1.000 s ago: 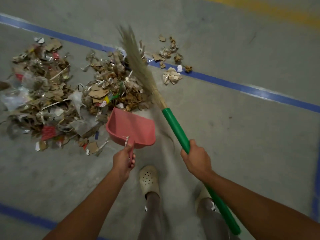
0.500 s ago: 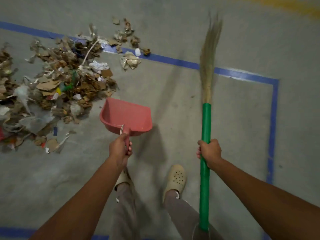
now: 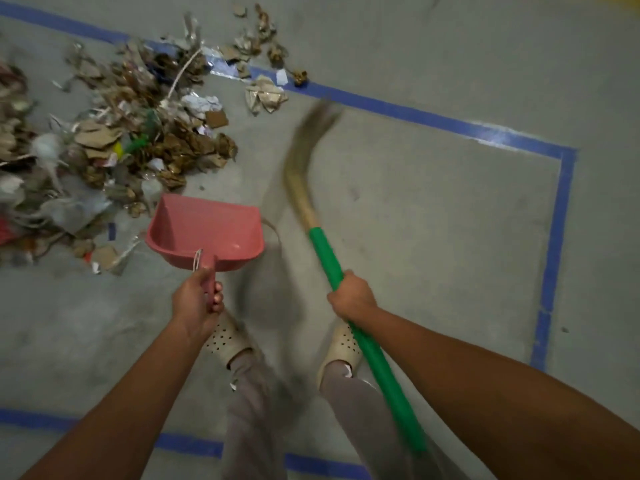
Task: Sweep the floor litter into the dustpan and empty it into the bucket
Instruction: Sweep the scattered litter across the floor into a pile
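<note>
The left hand (image 3: 197, 299) is clenched round the handle of the pink plastic dustpan (image 3: 204, 233), which looks empty, its open lip just beside the near edge of the heap of torn cardboard, paper and plastic litter (image 3: 114, 147). The right hand (image 3: 351, 296) grips the green-handled straw broom (image 3: 327, 258); its blurred bristles are right of the dustpan, clear of the heap. To sweep well, press the lip flat to the grey concrete floor (image 3: 433, 220), carry the bristles beyond the heap and draw short strokes back toward the dustpan. No bucket is in view.

1 dustpan (image 3: 204, 230), 1 broom (image 3: 332, 261), 2 shoes (image 3: 225, 337)
</note>
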Demonstrator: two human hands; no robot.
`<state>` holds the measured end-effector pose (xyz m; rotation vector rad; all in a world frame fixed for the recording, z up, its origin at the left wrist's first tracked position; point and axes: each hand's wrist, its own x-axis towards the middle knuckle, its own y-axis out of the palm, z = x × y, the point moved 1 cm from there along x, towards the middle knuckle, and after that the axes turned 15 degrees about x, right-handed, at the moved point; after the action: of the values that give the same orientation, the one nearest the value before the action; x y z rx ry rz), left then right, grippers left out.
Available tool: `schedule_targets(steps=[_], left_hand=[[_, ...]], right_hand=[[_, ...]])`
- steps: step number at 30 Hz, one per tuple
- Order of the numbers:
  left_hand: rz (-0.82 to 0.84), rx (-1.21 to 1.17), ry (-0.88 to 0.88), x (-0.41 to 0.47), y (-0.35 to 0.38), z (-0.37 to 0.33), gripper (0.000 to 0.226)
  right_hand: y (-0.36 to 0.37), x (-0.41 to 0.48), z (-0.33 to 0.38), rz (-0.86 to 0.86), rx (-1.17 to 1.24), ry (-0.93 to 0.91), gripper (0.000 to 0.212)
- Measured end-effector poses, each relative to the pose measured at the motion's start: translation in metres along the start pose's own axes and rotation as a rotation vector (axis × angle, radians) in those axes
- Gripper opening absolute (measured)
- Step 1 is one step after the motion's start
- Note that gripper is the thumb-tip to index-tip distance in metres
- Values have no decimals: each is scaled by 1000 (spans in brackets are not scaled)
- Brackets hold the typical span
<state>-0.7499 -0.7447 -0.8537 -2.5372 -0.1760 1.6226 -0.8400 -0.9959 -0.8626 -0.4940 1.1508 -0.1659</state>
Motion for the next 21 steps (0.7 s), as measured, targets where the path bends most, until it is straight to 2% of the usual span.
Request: schedule_targets(steps=[3,8,13,17,21], left_hand=[[-40,-107,5,0,-37,-6,9],[-104,-285,59,4,-85,-20,6],[-111,-346,67,11,-103,-27,8],[-69,-361,72,18,-103,-39,7],[-8,-302,78,36,-102,-63,10]], right_hand=[[13,-3,42,107,-235,-236,33],[18,-20,81,18,-274,-440,34],[2,-24,96,-137,-217,-462,28],[-5,-20,111,-175,-139,-430,29],[-8,-8,133,-210,-28,-374,19]])
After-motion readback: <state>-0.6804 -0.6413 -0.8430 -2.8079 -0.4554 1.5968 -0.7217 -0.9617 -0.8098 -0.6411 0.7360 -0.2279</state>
